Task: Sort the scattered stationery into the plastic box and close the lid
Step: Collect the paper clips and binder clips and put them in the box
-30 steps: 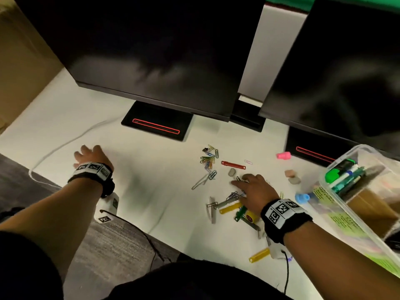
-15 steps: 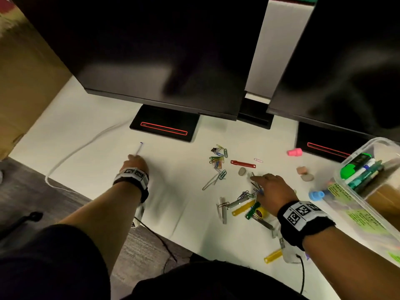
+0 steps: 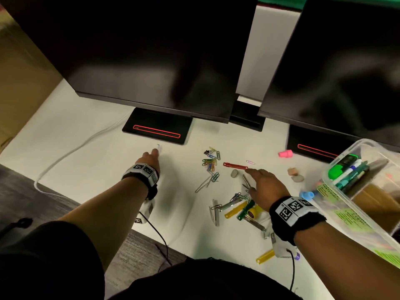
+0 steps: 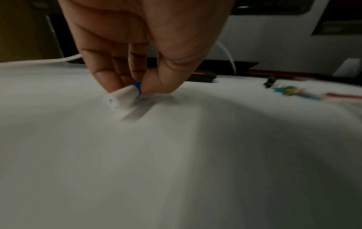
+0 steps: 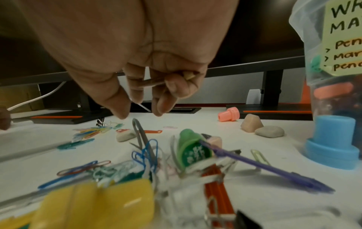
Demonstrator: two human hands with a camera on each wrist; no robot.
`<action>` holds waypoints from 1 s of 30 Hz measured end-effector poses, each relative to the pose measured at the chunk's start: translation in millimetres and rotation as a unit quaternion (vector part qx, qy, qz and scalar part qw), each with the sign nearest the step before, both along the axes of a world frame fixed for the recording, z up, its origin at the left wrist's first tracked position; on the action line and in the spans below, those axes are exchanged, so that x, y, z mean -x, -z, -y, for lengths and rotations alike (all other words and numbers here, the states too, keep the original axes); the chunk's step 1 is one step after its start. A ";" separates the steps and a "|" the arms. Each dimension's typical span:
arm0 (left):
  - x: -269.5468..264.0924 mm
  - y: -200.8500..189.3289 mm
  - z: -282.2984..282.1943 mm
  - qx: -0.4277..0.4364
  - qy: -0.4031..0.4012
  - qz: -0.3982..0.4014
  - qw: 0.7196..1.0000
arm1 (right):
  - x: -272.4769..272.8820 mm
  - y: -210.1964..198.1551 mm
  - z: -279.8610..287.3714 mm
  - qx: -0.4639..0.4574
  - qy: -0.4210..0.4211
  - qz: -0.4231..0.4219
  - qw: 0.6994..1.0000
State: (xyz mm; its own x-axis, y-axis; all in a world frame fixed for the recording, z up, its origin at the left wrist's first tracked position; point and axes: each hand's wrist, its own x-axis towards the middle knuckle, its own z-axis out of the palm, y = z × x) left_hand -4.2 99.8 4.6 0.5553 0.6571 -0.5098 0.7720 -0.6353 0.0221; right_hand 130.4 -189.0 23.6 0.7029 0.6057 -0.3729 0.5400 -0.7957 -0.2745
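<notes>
Stationery is lying scattered across the white desk (image 3: 91, 135), and we are working over it from both sides. On the far left, our left hand (image 3: 151, 158) is pinching a white marker (image 4: 122, 96) with a blue band between thumb and fingertips, lifting one end just off the desk; probably we are gripping it this way to carry it across to the box. Moving right, a loose cluster of coloured paper clips (image 3: 210, 161) is sitting near a red fastener strip (image 3: 235, 166) and a grey eraser (image 3: 234, 173). Next, our right hand (image 3: 265, 185) is hovering over a heap of clips, yellow and green fasteners and a purple pen (image 5: 264, 168); its outer fingers are curling round a thin brown pencil-like stick (image 5: 154, 81) while thumb and forefinger are reaching down, seemingly to gather more in one trip. Farthest right, the clear plastic box (image 3: 355, 215) is standing open, already holding markers and a green highlighter (image 3: 342, 164), with handwritten labels on its wall. We are not seeing a lid.
</notes>
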 end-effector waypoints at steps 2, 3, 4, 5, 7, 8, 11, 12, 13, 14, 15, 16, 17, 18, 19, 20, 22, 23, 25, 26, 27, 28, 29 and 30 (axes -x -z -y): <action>-19.9 -4.2 16.8 0.032 0.013 0.048 0.998 | -2.8 -5.9 -0.7 -0.023 0.023 -0.018 0.999; -30.3 -7.0 25.8 0.049 0.019 0.068 0.996 | -4.2 -8.8 -1.8 -0.043 0.040 -0.033 0.998; -41.4 -10.6 35.6 0.067 0.028 0.087 0.994 | -5.5 -13.5 -2.2 -0.063 0.061 -0.044 0.995; -53.5 -16.1 47.5 0.082 0.042 0.104 0.990 | -8.1 -18.1 0.0 -0.083 0.085 -0.050 0.992; -77.7 -29.5 71.9 0.109 0.076 0.132 0.982 | -14.7 -26.9 6.5 -0.122 0.127 -0.051 0.983; -88.9 -36.8 83.7 0.126 0.093 0.144 0.977 | -17.8 -31.1 9.3 -0.140 0.148 -0.047 0.978; -124.1 -59.1 121.6 0.203 0.130 0.182 0.953 | -30.0 -42.5 26.1 -0.226 0.222 -0.042 0.947; -135.0 -67.1 135.6 0.234 0.135 0.199 0.942 | -33.1 -49.8 33.3 -0.267 0.258 -0.054 0.927; -145.0 -74.3 149.0 0.264 0.136 0.219 0.930 | -37.4 -54.7 41.1 -0.308 0.292 -0.064 0.903; -154.6 -80.5 163.5 0.293 0.136 0.237 0.916 | -41.7 -60.2 51.0 -0.339 0.330 -0.072 0.878; -165.2 -86.6 181.0 0.322 0.138 0.250 0.902 | -46.7 -65.1 64.9 -0.370 0.368 -0.074 0.850; -172.9 -91.7 195.2 0.345 0.138 0.260 0.891 | -51.1 -70.0 75.3 -0.383 0.404 -0.066 0.828; -181.7 -96.1 212.8 0.367 0.139 0.268 0.880 | -56.4 -73.2 89.9 -0.393 0.439 -0.048 0.807; -188.6 -99.5 227.0 0.382 0.135 0.276 0.872 | -60.5 -75.1 100.7 -0.389 0.467 -0.036 0.793; -195.3 -102.5 242.0 0.390 0.136 0.283 0.866 | -65.1 -74.8 110.6 -0.390 0.488 -0.034 0.780; -202.1 -105.2 258.0 0.391 0.147 0.289 0.861 | -69.1 -74.4 120.0 -0.390 0.501 -0.041 0.772; -211.9 -106.2 283.0 0.401 0.169 0.294 0.851 | -74.2 -71.0 132.3 -0.383 0.489 -0.060 0.781; -215.4 -104.9 291.3 0.408 0.184 0.286 0.847 | -76.7 -67.9 137.1 -0.363 0.474 -0.061 0.800; -220.2 -101.3 300.5 0.373 0.242 0.259 0.857 | -76.4 -68.1 144.5 -0.306 0.441 -0.046 0.843; -220.7 -99.3 299.7 0.346 0.269 0.254 0.862 | -74.5 -70.1 146.5 -0.282 0.424 -0.029 0.860; -219.4 -97.2 297.2 0.328 0.281 0.257 0.865 | -72.7 -70.7 149.2 -0.266 0.411 -0.005 0.872; -217.9 -94.9 291.4 0.316 0.282 0.264 0.867 | -69.4 -71.6 149.9 -0.265 0.400 0.018 0.877; -215.8 -92.2 284.1 0.303 0.277 0.271 0.871 | -64.4 -71.9 150.0 -0.278 0.385 0.032 0.880; -212.0 -89.4 275.6 0.287 0.268 0.270 0.879 | -57.0 -72.8 148.0 -0.295 0.362 0.028 0.884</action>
State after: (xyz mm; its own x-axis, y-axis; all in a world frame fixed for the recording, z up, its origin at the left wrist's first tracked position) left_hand 207.8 -175.9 94.0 0.9696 -0.0532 -0.2390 0.1431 -0.6690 0.7294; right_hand 187.4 -337.0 96.4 0.9933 0.0675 -0.0934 -0.0249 -0.6655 -0.7460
